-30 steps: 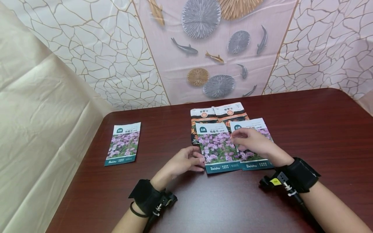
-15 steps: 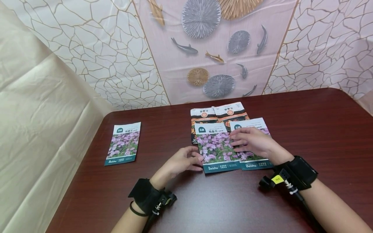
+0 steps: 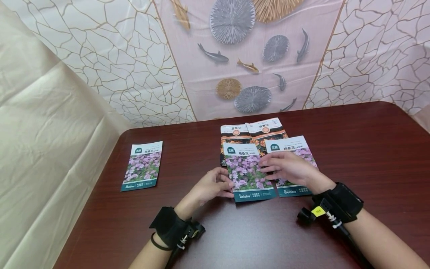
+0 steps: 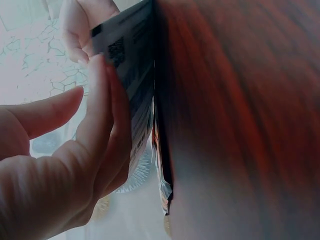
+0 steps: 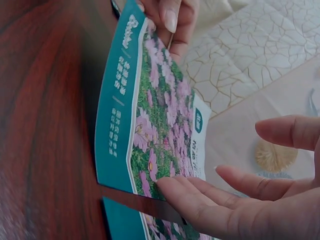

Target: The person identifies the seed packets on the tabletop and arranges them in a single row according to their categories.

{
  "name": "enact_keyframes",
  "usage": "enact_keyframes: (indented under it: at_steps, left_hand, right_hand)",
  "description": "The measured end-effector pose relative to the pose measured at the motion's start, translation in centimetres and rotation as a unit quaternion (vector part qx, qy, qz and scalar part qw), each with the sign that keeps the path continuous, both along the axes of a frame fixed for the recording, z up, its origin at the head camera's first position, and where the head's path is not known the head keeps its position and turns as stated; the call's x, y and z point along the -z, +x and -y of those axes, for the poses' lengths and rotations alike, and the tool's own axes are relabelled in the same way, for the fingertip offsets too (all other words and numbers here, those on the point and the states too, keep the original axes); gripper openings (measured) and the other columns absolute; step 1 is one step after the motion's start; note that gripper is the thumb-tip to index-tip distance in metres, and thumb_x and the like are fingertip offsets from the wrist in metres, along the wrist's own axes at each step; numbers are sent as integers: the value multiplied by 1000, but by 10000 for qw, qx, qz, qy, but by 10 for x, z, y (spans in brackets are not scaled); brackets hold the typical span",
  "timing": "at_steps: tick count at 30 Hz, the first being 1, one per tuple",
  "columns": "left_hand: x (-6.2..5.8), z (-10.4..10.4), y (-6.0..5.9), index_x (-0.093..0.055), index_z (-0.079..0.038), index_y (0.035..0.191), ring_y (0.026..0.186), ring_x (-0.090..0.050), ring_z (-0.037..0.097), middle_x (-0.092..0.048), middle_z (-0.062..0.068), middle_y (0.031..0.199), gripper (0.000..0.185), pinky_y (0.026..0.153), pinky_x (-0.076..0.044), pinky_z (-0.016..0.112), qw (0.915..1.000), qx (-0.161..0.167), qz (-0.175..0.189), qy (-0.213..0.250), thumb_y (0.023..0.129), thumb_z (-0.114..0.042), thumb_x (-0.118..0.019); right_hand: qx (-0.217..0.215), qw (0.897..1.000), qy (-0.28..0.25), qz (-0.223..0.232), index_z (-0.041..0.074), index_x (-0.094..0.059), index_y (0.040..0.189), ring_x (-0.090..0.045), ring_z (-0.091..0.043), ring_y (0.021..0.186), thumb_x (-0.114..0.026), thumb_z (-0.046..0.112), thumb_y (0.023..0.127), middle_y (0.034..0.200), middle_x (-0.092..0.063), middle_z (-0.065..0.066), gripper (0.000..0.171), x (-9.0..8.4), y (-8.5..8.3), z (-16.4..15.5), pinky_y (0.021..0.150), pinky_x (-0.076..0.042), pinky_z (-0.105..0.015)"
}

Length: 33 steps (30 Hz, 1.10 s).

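Observation:
A seed packet with pink-purple flowers (image 3: 248, 170) lies in the middle, its left edge raised off the table in the left wrist view. My left hand (image 3: 212, 185) touches that edge with nearly straight fingers, and its thumb (image 4: 55, 112) stands apart from the packet. On the packet's right side rest the extended fingertips of my right hand (image 3: 290, 168); the thumb of this hand (image 5: 287, 131) is held away. Partly under the right hand lies a second pink-flower packet (image 3: 292, 191). Behind these are two orange-flower packets, one on the left (image 3: 235, 137) and one on the right (image 3: 267, 131).
Another pink-flower packet (image 3: 142, 166) lies alone at the left of the dark red-brown table (image 3: 366, 149). A patterned cloth (image 3: 248, 56) hangs behind the table. Pale fabric (image 3: 50, 130) drapes along the left side.
The middle pink-flower packet has shifted slightly left, and a gap now shows between it and the packet on its right. My right hand has moved left with its fingers spread out straighter.

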<state>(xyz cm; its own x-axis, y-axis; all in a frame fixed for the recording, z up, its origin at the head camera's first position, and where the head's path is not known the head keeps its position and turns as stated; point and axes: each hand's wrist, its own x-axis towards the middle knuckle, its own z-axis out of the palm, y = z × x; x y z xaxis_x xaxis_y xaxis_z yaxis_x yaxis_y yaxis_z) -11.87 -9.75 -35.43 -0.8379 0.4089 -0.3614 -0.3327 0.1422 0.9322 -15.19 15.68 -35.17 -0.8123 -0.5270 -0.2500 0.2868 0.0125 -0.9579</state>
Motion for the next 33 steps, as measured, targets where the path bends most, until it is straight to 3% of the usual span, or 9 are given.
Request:
enact_keyframes:
  at_steps: [7,11,18,22,27,33]
  left_hand:
    - [1,-2,2,-38,6,114,64,-60,18,-53,16,89,29,65,-55,33,9988,-110,-314,-351,88,8,-52]
    - [0,-2,2,-38,5,111,64,-58,18,-52,15,88,28,64,-55,33,9984,-152,-426,-349,88,10,-51]
    - [-7,3,1,-37,3,109,68,-57,17,-47,12,88,26,64,-55,33,9966,-216,-746,-266,89,10,-50]
    - [-15,6,2,-37,2,110,70,-56,16,-45,10,88,27,65,-55,34,9955,-254,-908,-135,89,8,-51]
    - [-24,11,3,-37,1,112,72,-55,16,-45,10,89,29,66,-55,36,9937,-311,-1076,-85,88,7,-52]
    - [-34,14,6,-37,-1,115,72,-57,17,-47,11,90,31,67,-55,37,9917,-272,-1259,-5,89,6,-52]
  right_hand:
    - [-154,9997,-166,-14,-14,-45,117,-53,-32,109,-47,7,94,117,-52,-21,31,-2,2,3,92,-41,-49]
    - [-17,9999,-84,-142,-14,-44,118,-56,-29,105,-49,9,94,115,-54,-19,34,-5,2,1,90,-44,-47]
    - [622,9928,650,-790,-14,-38,124,-57,-27,101,-49,15,95,118,-53,-26,42,-15,3,-5,84,-49,-41]
    - [803,9869,1054,-917,-11,-35,128,-58,-25,96,-50,17,95,116,-55,-26,45,-19,3,-7,81,-50,-40]
    - [503,9909,897,-870,-10,-35,127,-62,-23,83,-52,13,93,98,-63,-17,44,-22,3,-6,76,-51,-40]
    - [51,9953,534,-803,-8,-39,119,-57,-18,65,-58,9,89,74,-61,-4,40,-26,7,-2,66,-53,-38]
